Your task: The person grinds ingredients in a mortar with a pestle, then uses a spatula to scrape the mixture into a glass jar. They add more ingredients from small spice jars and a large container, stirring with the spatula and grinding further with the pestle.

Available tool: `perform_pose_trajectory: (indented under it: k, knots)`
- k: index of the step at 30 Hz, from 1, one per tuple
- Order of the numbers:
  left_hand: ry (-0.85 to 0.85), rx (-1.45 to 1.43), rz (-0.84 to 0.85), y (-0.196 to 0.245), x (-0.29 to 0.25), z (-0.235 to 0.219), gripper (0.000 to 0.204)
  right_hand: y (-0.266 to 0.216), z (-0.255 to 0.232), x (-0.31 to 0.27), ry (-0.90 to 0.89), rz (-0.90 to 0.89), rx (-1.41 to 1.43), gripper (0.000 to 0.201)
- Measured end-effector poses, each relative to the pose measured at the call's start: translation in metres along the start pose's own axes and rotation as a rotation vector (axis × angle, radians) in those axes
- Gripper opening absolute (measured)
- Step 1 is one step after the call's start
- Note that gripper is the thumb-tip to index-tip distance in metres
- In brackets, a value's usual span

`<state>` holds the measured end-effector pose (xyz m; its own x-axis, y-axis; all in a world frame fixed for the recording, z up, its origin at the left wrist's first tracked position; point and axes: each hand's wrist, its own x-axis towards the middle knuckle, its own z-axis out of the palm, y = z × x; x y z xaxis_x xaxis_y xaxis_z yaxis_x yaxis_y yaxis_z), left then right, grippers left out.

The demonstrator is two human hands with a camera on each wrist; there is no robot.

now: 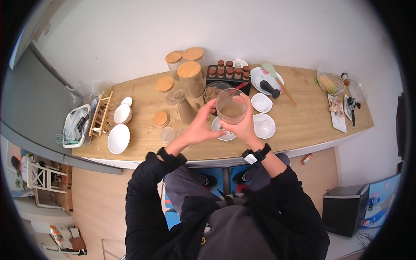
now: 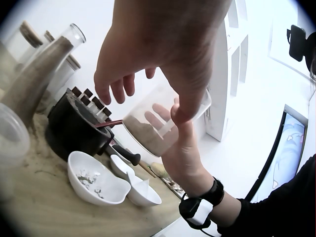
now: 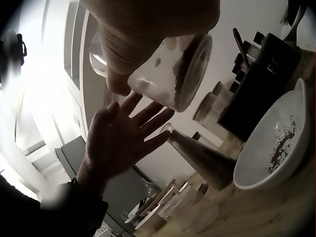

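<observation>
My right hand (image 1: 245,129) grips a clear jar (image 1: 232,100) above the counter, fingers along one side and thumb around it. Brown powder (image 2: 142,134) lies in the jar's lower end, and the jar is tilted in both wrist views. My left hand (image 1: 198,130) is at the jar's left side, its fingers spread and straight in the right wrist view. Below the hands, a white bowl (image 3: 276,143) with a spout holds dark dry flakes. Behind the jar stands a black pot (image 2: 74,129) of brown crumbly stuff with a red-handled utensil (image 1: 239,86) in it.
A carafe of brown powder (image 1: 186,112) and wood-lidded jars (image 1: 190,69) stand left of the pot. A spice rack (image 1: 211,79) is behind it. White dishes (image 1: 261,102) and a pestle (image 1: 269,89) lie to the right, bowls (image 1: 118,138) at far left.
</observation>
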<state>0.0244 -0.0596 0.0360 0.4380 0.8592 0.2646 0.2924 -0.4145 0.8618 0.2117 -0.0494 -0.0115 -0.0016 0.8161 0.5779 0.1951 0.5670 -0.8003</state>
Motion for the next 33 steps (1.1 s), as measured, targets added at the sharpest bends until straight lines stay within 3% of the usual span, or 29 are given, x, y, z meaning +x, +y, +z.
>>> perform_pose_trajectory:
  k: [2, 5, 8, 11, 17, 23, 26, 29, 33]
  knots:
    - [-0.029, -0.127, 0.124, -0.005, 0.013, 0.017, 0.101, -0.001, 0.006, 0.0, 0.028, 0.016, 0.017, 0.104]
    - [0.087, -0.4, 0.073, -0.024, 0.025, 0.043, 0.102, 0.008, 0.015, -0.003, 0.092, 0.017, 0.045, 0.105]
    - [0.171, -0.401, 0.055, -0.034, 0.03, 0.054, 0.108, 0.008, 0.015, -0.004, 0.083, 0.092, 0.032, 0.105]
    - [0.205, -0.405, 0.057, -0.041, 0.028, 0.058, 0.11, 0.017, 0.01, -0.009, 0.024, 0.031, -0.088, 0.104]
    - [0.288, -0.375, -0.039, -0.049, 0.017, 0.067, 0.102, 0.014, -0.004, -0.018, -0.2, 0.081, -0.055, 0.104]
    - [0.346, -0.409, -0.147, -0.056, -0.003, 0.061, 0.099, -0.004, -0.044, -0.001, -0.571, 0.208, 0.049, 0.093]
    - [0.397, -0.348, -0.199, -0.059, -0.006, 0.047, 0.099, 0.02, -0.068, 0.016, -0.411, 0.401, 0.179, 0.078]
    - [0.406, -0.262, -0.276, -0.056, -0.007, 0.033, 0.098, 0.033, -0.078, 0.044, -0.104, 0.801, 0.353, 0.079]
    - [0.353, -0.123, -0.348, -0.048, -0.003, 0.018, 0.097, 0.044, -0.065, 0.07, -0.06, 0.954, 0.432, 0.069]
